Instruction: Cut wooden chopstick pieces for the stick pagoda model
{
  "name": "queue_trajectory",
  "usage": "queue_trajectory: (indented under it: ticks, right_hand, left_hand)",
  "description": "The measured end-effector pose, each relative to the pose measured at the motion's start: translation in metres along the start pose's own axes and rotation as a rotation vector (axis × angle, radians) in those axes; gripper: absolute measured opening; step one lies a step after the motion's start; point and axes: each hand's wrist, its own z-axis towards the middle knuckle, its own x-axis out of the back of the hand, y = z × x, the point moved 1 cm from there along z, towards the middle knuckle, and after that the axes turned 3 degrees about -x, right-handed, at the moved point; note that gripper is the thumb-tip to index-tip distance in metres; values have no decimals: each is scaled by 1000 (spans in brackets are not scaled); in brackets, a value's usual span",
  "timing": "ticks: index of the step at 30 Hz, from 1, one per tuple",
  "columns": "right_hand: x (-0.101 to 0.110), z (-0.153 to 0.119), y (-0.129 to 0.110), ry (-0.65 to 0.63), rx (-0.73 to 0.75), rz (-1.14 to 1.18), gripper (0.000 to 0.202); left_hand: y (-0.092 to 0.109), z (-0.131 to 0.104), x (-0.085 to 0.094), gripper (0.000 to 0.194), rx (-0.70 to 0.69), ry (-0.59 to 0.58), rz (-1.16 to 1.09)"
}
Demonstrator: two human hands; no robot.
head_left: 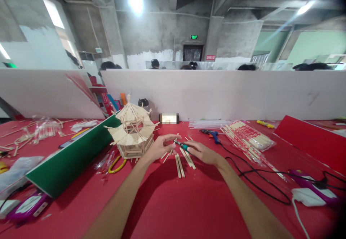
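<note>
My left hand [162, 147] is closed, pinching a thin wooden stick [177, 136] between thumb and fingers. In my right hand [202, 152] is a small hand tool with a green and black handle [185, 147]. Its dark tip meets the stick beside my left fingertips; whether it is a cutter or a knife I cannot tell. Below both hands, several pale wooden sticks [180, 166] lie fanned out on the red table [189, 206]. Left of my left hand stands a two-tiered pavilion model [131, 132] built of wooden sticks.
A blue glue gun [214, 136] lies to the right, its black cable [259, 185] looping over the table. Bundled chopsticks in red-printed wrappers [244, 138] are behind it. A green board [72, 156] and a red board [310, 143] flank the workspace. Yellow-handled scissors [116, 166] lie near the model.
</note>
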Motion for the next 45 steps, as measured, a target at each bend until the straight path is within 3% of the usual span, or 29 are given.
queue_trajectory:
  ticks: [9,20,32,37,45]
  right_hand:
    - [-6,3,-4,26,-34,-252,38]
    - [-19,5,-1,130,12,-191,30]
    - [-24,7,-3,190,-6,-316,25]
    - [-29,10,-3,245,22,-405,26]
    - [-43,16,-5,304,39,-451,30]
  left_hand:
    - [0,0,-1,44,-27,-22,20]
    - [5,0,1,41,-94,43,217]
    - [4,-1,2,35,-99,10,225]
    - [-5,5,-12,34,-129,225,75]
    - [-8,6,-26,32,-245,431,389]
